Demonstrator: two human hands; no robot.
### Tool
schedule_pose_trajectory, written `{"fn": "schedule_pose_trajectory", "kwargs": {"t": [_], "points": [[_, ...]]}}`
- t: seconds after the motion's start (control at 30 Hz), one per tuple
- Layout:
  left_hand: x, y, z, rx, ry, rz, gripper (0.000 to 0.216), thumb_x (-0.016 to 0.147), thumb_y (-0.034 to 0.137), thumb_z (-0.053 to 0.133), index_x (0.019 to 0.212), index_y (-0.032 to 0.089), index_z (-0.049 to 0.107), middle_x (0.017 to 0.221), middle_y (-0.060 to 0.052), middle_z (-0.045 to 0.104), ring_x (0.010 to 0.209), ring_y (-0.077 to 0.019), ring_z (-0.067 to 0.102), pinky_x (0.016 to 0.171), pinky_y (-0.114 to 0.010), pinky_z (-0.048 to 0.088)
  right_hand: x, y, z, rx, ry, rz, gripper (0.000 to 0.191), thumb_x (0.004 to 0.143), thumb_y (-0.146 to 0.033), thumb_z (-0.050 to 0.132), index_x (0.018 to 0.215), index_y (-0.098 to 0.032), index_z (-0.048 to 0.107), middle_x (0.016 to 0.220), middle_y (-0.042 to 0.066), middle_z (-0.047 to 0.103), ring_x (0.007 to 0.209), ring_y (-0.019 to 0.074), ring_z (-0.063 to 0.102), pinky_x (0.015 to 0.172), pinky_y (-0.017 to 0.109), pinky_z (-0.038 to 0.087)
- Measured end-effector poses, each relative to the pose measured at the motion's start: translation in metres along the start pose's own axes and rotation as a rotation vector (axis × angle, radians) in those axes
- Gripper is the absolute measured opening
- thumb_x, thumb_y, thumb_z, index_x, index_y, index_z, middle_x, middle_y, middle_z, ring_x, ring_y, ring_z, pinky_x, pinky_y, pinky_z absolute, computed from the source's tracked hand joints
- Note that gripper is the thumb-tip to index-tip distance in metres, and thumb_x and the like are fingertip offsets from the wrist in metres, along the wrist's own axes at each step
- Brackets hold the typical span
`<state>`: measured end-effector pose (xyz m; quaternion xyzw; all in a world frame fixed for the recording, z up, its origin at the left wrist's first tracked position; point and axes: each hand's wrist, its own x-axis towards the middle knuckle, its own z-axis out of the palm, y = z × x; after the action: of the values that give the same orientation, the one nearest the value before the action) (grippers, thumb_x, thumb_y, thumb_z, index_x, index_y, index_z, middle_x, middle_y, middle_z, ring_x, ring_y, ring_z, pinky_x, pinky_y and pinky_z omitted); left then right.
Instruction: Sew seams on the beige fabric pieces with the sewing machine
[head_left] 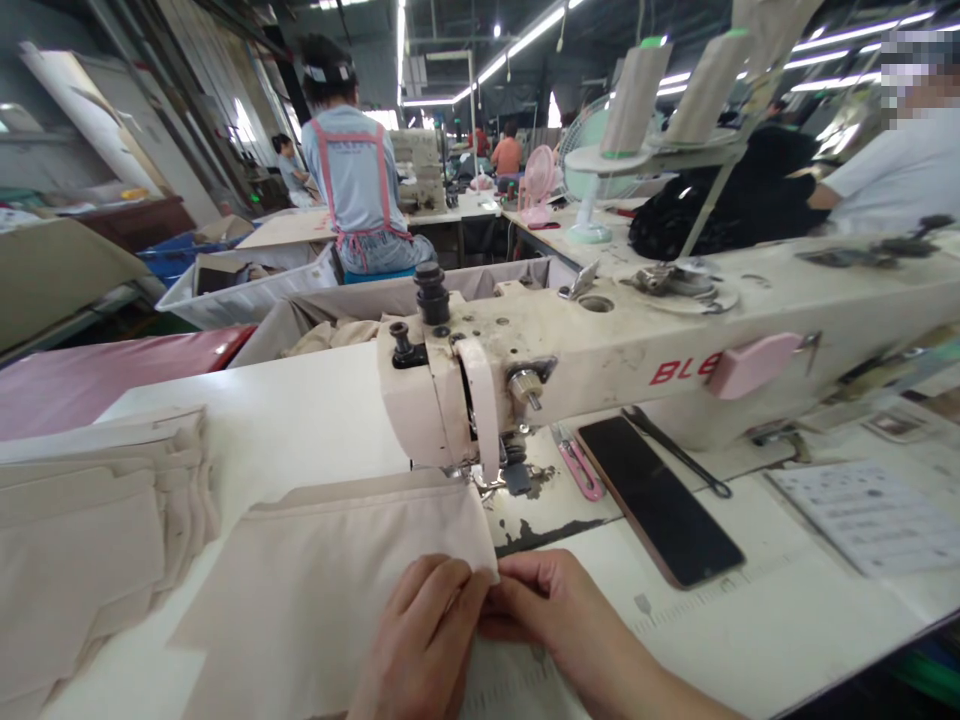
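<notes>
A beige fabric piece (337,570) lies flat on the white sewing table (300,420), its far edge under the needle area of the cream sewing machine (570,350). My left hand (427,640) rests on the fabric's near right corner with its fingers curled down onto the cloth. My right hand (544,600) meets it from the right, fingers pinched on the same fabric edge. Both hands touch each other at that corner, just in front of the presser foot (487,480).
A stack of beige cut pieces (90,540) sits at the left. A black phone (660,500), pink thread snips (579,468) and a printed sheet (870,515) lie to the right. Thread cones (637,95) stand behind the machine. Other people work at tables beyond.
</notes>
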<state>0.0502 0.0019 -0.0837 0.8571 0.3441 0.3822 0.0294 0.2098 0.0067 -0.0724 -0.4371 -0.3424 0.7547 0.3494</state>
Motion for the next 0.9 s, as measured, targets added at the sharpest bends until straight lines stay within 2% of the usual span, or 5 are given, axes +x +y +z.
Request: {"fn": "schedule_pose_trajectory", "kwargs": {"t": [0.23, 0.47, 0.7, 0.83, 0.9], "points": [[-0.002, -0.001, 0.0, 0.02, -0.003, 0.051, 0.019, 0.096, 0.011, 0.044, 0.106, 0.007, 0.06, 0.086, -0.011, 0.062, 0.08, -0.0183, 0.054, 0.071, -0.027, 0.054, 0.002, 0.004, -0.003, 0.02, -0.003, -0.023, 0.026, 0.07, -0.038, 0.073, 0.055, -0.018, 0.067, 0.056, -0.004, 0.054, 0.062, 0.0151, 0.055, 0.075, 0.032, 0.047], [-0.003, -0.003, 0.001, -0.016, -0.03, 0.051, 0.02, 0.094, 0.009, 0.045, 0.109, 0.006, 0.058, 0.088, -0.012, 0.06, 0.081, -0.0193, 0.053, 0.072, -0.029, 0.054, 0.003, 0.001, -0.004, 0.031, -0.024, -0.021, 0.017, 0.069, -0.026, 0.068, 0.056, -0.016, 0.066, 0.055, -0.005, 0.05, 0.064, 0.0146, 0.053, 0.08, 0.033, 0.045], [0.001, 0.0, 0.0, -0.003, -0.08, -0.012, 0.019, 0.094, 0.009, 0.046, 0.106, 0.009, 0.06, 0.089, -0.009, 0.061, 0.083, -0.0188, 0.053, 0.073, -0.029, 0.053, -0.009, -0.02, 0.003, 0.151, -0.08, -0.008, 0.014, 0.061, -0.016, 0.052, 0.056, -0.017, 0.065, 0.061, 0.0, 0.062, 0.076, 0.0188, 0.06, 0.09, 0.033, 0.046], [0.004, -0.003, -0.003, -0.038, -0.077, 0.007, 0.018, 0.095, 0.011, 0.045, 0.103, 0.008, 0.06, 0.086, -0.009, 0.061, 0.08, -0.0174, 0.053, 0.07, -0.026, 0.053, -0.01, -0.02, 0.004, 0.214, -0.109, -0.007, 0.023, 0.058, -0.013, 0.051, 0.068, -0.015, 0.072, 0.07, 0.004, 0.069, 0.084, 0.0206, 0.065, 0.097, 0.035, 0.044], [0.006, -0.004, -0.004, -0.052, -0.092, 0.012, 0.02, 0.097, 0.013, 0.041, 0.103, 0.008, 0.059, 0.084, -0.009, 0.061, 0.078, -0.0171, 0.053, 0.067, -0.024, 0.053, -0.01, -0.013, 0.0, 0.094, -0.103, -0.024, 0.027, 0.064, -0.014, 0.051, 0.078, -0.013, 0.074, 0.074, 0.005, 0.07, 0.086, 0.0203, 0.067, 0.097, 0.035, 0.045]]}}
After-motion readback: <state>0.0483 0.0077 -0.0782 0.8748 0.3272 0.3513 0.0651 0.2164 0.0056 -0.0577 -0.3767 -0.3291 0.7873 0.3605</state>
